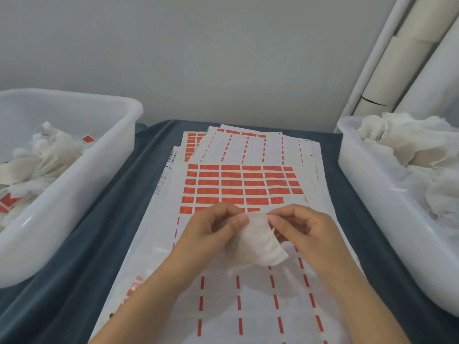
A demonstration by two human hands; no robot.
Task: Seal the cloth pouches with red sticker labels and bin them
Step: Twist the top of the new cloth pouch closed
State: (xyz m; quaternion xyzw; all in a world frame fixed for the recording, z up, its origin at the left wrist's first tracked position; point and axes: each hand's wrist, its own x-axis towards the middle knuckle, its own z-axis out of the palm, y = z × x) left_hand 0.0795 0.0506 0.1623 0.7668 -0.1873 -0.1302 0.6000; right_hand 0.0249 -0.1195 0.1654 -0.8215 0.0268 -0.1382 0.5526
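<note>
A small white cloth pouch [260, 240] hangs between both hands above the sticker sheet [238, 184]. My left hand [211, 230] grips the pouch's upper left edge with thumb and curled fingers. My right hand [301, 228] pinches the pouch's top right, where a thin thread shows. Rows of red sticker labels [231, 191] fill the middle of the sheet just beyond my hands. The lower part of the sheet carries only red dashed lines where labels are gone.
A white plastic bin [82, 184] on the left holds pouches with red labels on them. A white bin [372, 202] on the right holds a heap of plain white pouches. More sticker sheets lie stacked underneath on a dark blue cloth [116, 194]. White tubes lean at the back right.
</note>
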